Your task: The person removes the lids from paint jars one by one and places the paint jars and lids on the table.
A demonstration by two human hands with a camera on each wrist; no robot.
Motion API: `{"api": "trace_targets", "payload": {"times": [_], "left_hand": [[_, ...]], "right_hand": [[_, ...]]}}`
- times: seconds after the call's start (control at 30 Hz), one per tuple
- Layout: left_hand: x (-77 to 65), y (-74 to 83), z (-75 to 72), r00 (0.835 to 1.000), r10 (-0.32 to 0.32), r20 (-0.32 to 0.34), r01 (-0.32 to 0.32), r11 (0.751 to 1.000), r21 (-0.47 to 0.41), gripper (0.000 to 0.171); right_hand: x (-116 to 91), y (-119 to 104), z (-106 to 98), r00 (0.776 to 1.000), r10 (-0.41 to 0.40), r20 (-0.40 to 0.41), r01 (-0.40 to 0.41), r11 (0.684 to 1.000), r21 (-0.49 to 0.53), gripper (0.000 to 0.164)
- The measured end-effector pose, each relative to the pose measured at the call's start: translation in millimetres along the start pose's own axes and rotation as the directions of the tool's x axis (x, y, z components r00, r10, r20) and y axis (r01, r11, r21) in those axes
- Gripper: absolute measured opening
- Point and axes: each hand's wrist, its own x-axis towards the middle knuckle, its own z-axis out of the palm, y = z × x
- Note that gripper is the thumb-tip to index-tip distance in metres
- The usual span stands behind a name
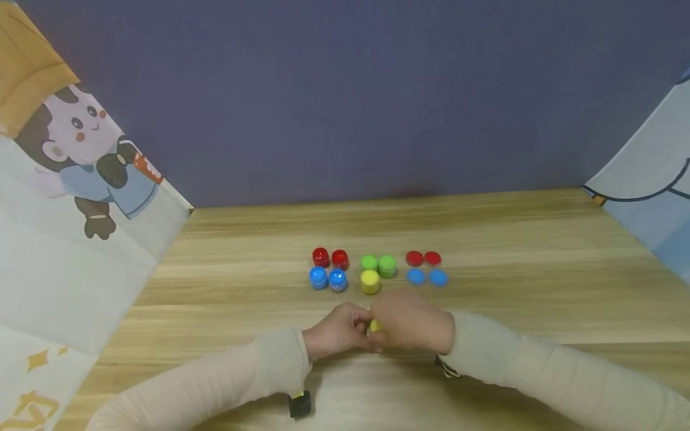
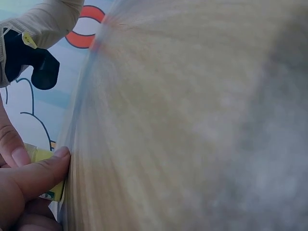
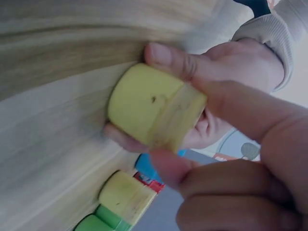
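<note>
Both hands meet around a small yellow jar (image 1: 375, 326) low over the wooden table. My left hand (image 1: 341, 330) grips the jar's rounded yellow body, thumb on one side and a finger on the other, as the right wrist view shows. At its paler rim end, my right hand (image 1: 408, 320) pinches with thumb and index finger; the other fingers are curled in. Beyond the hands stands a second yellow jar (image 1: 369, 282), in front of two green jars (image 1: 387, 266). To their left are two blue jars (image 1: 338, 280) and two red jars (image 1: 339, 259).
Right of the jars, two red lids (image 1: 414, 258) lie flat behind two blue lids (image 1: 438, 278). A dark upright panel (image 1: 377, 108) closes off the table's (image 1: 242, 239) back edge. Cartoon-printed sheets (image 1: 108, 155) flank both sides.
</note>
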Motion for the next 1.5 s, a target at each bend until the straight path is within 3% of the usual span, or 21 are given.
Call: {"api": "trace_targets", "payload": {"times": [0.23,0.6,0.77,0.93,1.03,1.2,1.3,1.4,1.5], "left_hand": [[1.5,-1.5,1.1,1.000,-0.006,0.011,0.006,1.000,0.010,0.030],[-0.5,2.4,0.5,0.999,-0.033,-0.006,0.033,0.999,0.005,0.031],[-0.4,2.7,1.8,0.999,-0.041,-0.018,0.041,0.999,0.003,0.029],[-0.5,2.2,2.0,0.998,-0.057,-0.029,0.058,0.998,0.017,0.029],[-0.1,2.2,1.9,0.998,-0.060,-0.035,0.061,0.998,0.027,0.032],[0.3,3.0,2.3,0.997,-0.067,-0.041,0.068,0.997,0.029,0.034],[0.2,4.2,3.0,0.996,-0.077,-0.046,0.078,0.997,0.022,0.040],[-0.2,4.6,3.4,0.997,-0.069,-0.045,0.070,0.997,0.014,0.045],[-0.3,4.4,3.1,0.998,-0.051,-0.036,0.051,0.999,0.001,0.042]], "right_hand": [[-0.1,7.1,-2.8,0.998,-0.065,0.015,0.064,0.998,0.008,0.033],[-1.1,0.4,-7.7,0.996,-0.079,0.035,0.083,0.989,-0.123,0.028],[-3.6,-2.6,-6.8,0.991,-0.125,0.047,0.133,0.960,-0.245,0.023],[-5.8,0.7,-7.0,0.980,-0.192,0.060,0.201,0.937,-0.286,0.013],[-6.8,4.1,-6.9,0.965,-0.255,0.059,0.259,0.900,-0.350,0.007],[-6.6,8.2,-9.2,0.947,-0.308,0.092,0.317,0.851,-0.419,0.019],[-6.1,8.0,-10.8,0.961,-0.255,0.104,0.275,0.882,-0.382,0.014],[-8.1,7.9,-9.4,0.980,-0.190,0.064,0.200,0.937,-0.287,0.007],[-11.0,8.5,-6.4,0.988,-0.155,-0.026,0.148,0.972,-0.180,0.022]]}}
